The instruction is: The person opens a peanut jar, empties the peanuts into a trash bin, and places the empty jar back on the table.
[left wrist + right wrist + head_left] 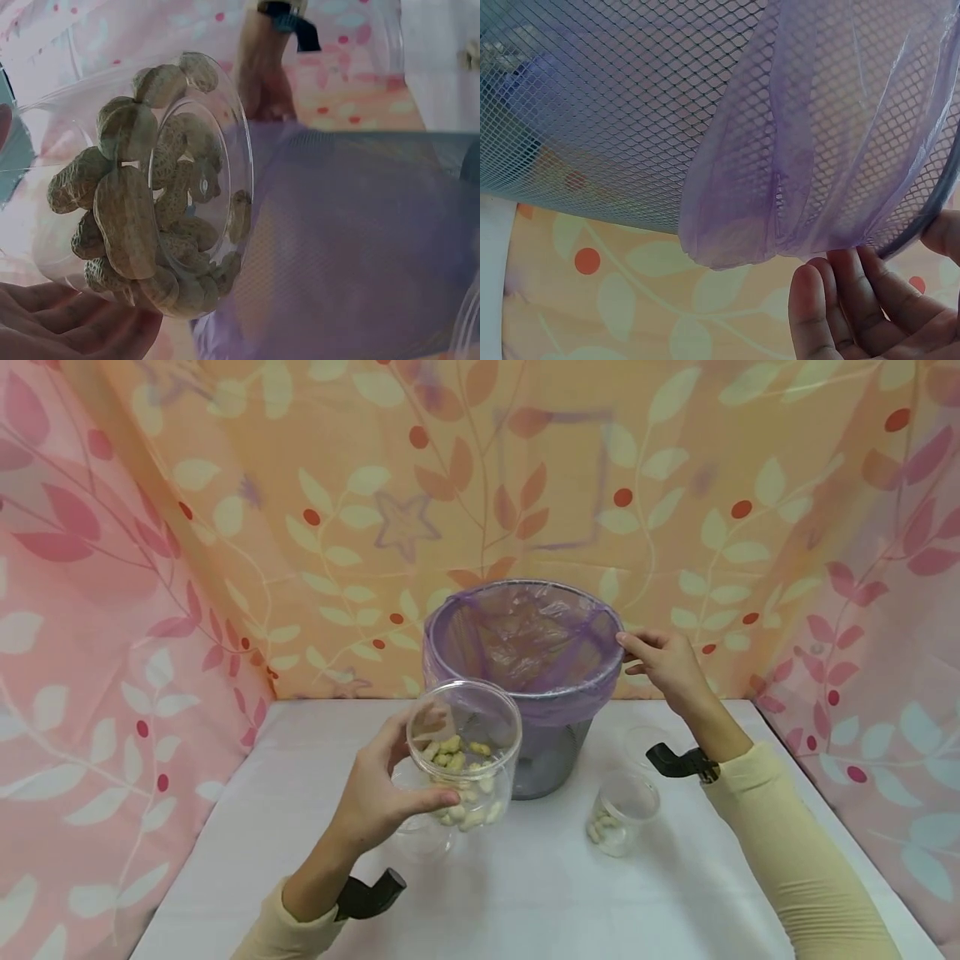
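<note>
My left hand grips a clear plastic jar from its left side, thumb in front. Peanuts lie in its lower part, seen through the wall in the left wrist view. The jar is raised above the table, its mouth overlapping the front of a grey mesh wastebasket in the head view. A thin purple bag lines the basket and folds down over its rim. At the basket's right edge, my right hand pinches the rim, with the thumb on top and fingers along the outside.
A smaller clear jar with several peanuts stands right of the basket. Behind it lies a round clear lid. More clear plastic rests under the held jar. Patterned cloth surrounds the white table at the back and sides.
</note>
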Motion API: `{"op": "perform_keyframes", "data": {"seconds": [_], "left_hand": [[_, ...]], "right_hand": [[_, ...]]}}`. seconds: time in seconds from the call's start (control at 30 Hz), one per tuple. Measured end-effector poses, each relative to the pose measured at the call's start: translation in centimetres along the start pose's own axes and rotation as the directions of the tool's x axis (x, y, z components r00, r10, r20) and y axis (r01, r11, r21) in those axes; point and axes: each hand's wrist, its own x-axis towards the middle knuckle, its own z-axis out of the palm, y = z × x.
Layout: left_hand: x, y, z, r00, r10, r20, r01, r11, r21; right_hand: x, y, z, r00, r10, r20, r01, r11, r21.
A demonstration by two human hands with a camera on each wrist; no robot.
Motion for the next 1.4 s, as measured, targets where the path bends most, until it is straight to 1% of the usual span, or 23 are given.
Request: {"op": "perform_keyframes", "data": {"seconds": [0.13,0.2,0.4,0.43,0.63,0.73,0.8,0.9,1.03,1.1,1.2,1.37,1.4], "left_hand": [[1.9,0.0,-2.0,0.998,-0.043,-0.047,0.042,0.999,-0.025],[2.8,-0.1,-3.0,0.995,-0.069,-0.075,0.068,0.998,-0.017],[5.0,0.1,-5.6,0.984,-0.101,-0.147,0.112,0.992,0.066],[5.3,0.0,-6.0,0.981,-0.106,-0.160,0.121,0.989,0.087],[8.0,-0.5,-8.7,0.959,-0.160,-0.234,0.193,0.973,0.127],[9.4,-0.9,-9.8,0.953,-0.168,-0.252,0.205,0.970,0.128],[10.2,-1.2,-10.3,0.952,-0.166,-0.256,0.207,0.968,0.144],[11.2,-1.9,-10.9,0.956,-0.169,-0.241,0.210,0.966,0.152],[12.1,-2.7,-11.6,0.957,-0.185,-0.221,0.231,0.952,0.203],[12.5,-3.0,-11.9,0.959,-0.185,-0.213,0.235,0.941,0.244],[13.1,-3.3,-12.1,0.964,-0.172,-0.204,0.229,0.925,0.302],[13.7,-3.1,-12.2,0.970,-0.159,-0.184,0.219,0.899,0.379],[13.8,-3.0,-12.2,0.971,-0.153,-0.182,0.215,0.890,0.403]], "right_hand": [[0.1,0.0,0.0,1.000,0.000,-0.002,0.000,1.000,-0.016],[0.2,0.0,0.0,1.000,-0.003,0.000,0.003,1.000,-0.026],[0.1,0.2,0.0,1.000,0.003,0.005,-0.003,1.000,-0.009],[0.1,0.2,0.0,1.000,0.005,0.006,-0.005,1.000,-0.004],[-0.1,0.2,0.0,1.000,0.007,0.016,-0.007,1.000,0.006],[-0.1,0.2,0.0,1.000,-0.001,0.023,0.000,1.000,0.019],[0.0,0.2,0.0,1.000,-0.006,0.031,0.005,0.999,0.040],[0.1,0.3,0.0,0.999,-0.009,0.034,0.006,0.998,0.070],[0.2,0.4,0.1,0.999,-0.005,0.032,0.003,0.998,0.062],[0.2,0.5,0.1,0.999,-0.001,0.033,0.000,0.999,0.042],[0.2,0.4,0.1,0.999,0.009,0.037,-0.011,0.999,0.041],[0.2,0.3,0.1,0.999,0.016,0.042,-0.019,0.998,0.060],[0.2,0.3,0.1,0.999,0.014,0.042,-0.017,0.998,0.060]]}}
